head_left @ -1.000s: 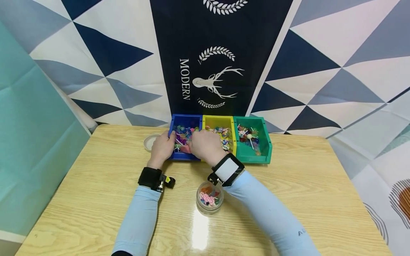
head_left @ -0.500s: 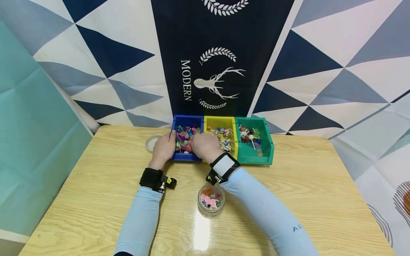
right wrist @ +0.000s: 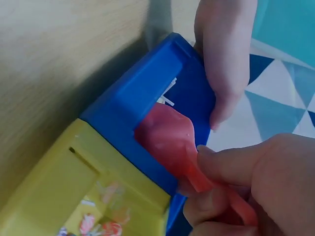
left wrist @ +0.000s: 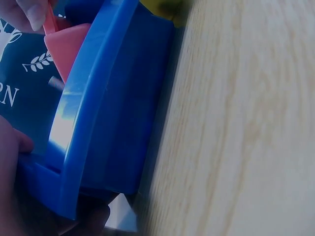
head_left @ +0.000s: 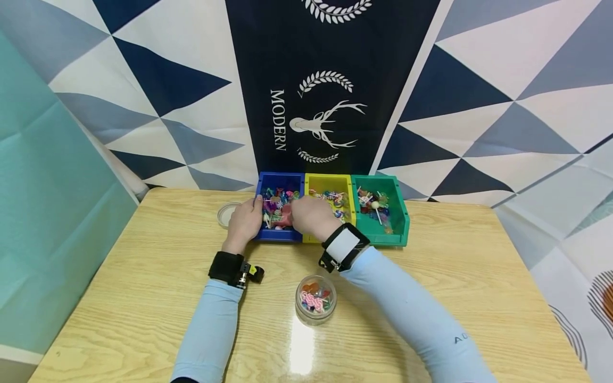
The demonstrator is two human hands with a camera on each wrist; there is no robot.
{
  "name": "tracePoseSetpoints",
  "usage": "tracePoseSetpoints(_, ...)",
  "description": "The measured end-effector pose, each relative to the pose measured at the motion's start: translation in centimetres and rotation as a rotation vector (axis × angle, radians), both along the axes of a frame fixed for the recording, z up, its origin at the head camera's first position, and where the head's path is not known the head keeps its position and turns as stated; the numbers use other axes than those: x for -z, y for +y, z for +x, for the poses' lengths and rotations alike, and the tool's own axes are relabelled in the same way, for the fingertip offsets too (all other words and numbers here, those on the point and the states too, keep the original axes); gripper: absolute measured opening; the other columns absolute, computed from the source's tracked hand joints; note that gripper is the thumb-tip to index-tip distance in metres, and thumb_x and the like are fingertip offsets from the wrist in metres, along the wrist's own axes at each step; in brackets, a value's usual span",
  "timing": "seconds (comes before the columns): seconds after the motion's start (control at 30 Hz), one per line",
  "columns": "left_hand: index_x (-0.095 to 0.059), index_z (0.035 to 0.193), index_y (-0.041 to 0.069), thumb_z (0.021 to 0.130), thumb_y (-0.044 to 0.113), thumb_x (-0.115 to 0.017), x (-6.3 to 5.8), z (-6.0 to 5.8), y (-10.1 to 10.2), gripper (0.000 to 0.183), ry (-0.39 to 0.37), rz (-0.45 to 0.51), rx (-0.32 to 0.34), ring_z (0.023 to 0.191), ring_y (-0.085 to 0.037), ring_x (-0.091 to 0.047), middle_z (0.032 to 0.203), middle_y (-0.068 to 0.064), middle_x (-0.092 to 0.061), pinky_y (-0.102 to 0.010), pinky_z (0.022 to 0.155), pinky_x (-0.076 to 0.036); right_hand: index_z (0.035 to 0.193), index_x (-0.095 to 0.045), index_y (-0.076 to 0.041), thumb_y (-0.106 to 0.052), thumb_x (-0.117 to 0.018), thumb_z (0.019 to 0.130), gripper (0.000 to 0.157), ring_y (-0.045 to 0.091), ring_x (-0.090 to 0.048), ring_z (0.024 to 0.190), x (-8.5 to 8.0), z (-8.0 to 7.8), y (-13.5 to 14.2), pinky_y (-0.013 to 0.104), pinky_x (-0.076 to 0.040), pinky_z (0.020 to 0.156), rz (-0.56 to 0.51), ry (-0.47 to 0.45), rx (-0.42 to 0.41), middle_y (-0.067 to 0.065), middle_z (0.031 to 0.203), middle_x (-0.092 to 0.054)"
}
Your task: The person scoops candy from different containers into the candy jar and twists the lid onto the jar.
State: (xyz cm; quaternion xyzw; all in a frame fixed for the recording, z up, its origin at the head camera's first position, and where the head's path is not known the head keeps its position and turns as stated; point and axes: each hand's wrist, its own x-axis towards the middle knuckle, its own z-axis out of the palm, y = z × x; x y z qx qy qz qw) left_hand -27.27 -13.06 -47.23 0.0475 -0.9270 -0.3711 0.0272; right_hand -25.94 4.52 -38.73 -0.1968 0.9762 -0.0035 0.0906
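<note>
Right hand (head_left: 313, 217), nearer, pinches the pink scoop (right wrist: 170, 137), which points left into the blue bin (head_left: 279, 234) the left hand (head_left: 243, 222) grips.

The person wears long, close-fitting sleeves in light blue, and the left hand (head_left: 245, 221) and right hand (head_left: 313, 215) are bare. The left sleeve (head_left: 208, 324) is plain along its visible length, with a black edge (head_left: 184, 380) at the bottom of the head view. The right sleeve (head_left: 412, 308) carries dark letters (head_left: 461, 338), the first an A, the rest hard to read. A wide black left strap (head_left: 223, 266) circles one wrist, fitted with a silvery metal piece (head_left: 243, 279) and a small black block (head_left: 257, 274) bearing a yellow mark (head_left: 252, 270). The black right strap (head_left: 359, 234) has a white rectangular patch (head_left: 342, 245) on top and a small dark mount (head_left: 328, 262) at its side.
</note>
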Motion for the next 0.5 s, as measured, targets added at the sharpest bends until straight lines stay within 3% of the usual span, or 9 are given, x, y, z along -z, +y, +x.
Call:
tracePoseSetpoints(0.13, -0.064, 0.127, 0.004, 0.108, 0.046, -0.024, -0.1, 0.1, 0.1, 0.061, 0.006, -0.003, 0.011, 0.108, -0.042, -0.062, 0.122, -0.022, -0.065, -0.057, 0.087, -0.047, 0.089, -0.07, -0.011, -0.028, -0.056, 0.1, 0.025, 0.023, -0.062, 0.07, -0.8, 0.2, 0.0, 0.041, -0.054, 0.06, 0.031, 0.061, -0.038, 0.006, 0.083, -0.066)
tracePoseSetpoints(0.3, -0.063, 0.128, 0.003, 0.108, 0.046, -0.026, -0.2, 0.0, 0.1, 0.06, 0.005, -0.008, 0.019, 0.109, -0.042, -0.062, 0.123, -0.021, -0.064, -0.057, 0.088, -0.047, 0.093, -0.072, -0.01, -0.028, -0.053, 0.102, 0.027, 0.023, -0.061, 0.074, -1.8, 0.0, -0.2, 0.04, -0.055, 0.062, 0.045, 0.033, -0.01, 0.007, 0.089, -0.067)
tracePoseSetpoints(0.5, -0.062, 0.13, 0.002, 0.108, 0.046, -0.025, -0.1, -0.1, -0.1, 0.062, -0.007, -0.01, 0.022, 0.11, -0.043, -0.061, 0.125, -0.022, -0.063, -0.057, 0.089, -0.047, 0.096, -0.072, -0.009, -0.023, -0.056, 0.1, 0.022, 0.024, -0.063, 0.078, -0.9, -0.4, -1.2, 0.044, -0.056, 0.068, 0.113, 0.009, -0.07, 0.009, 0.097, -0.069)
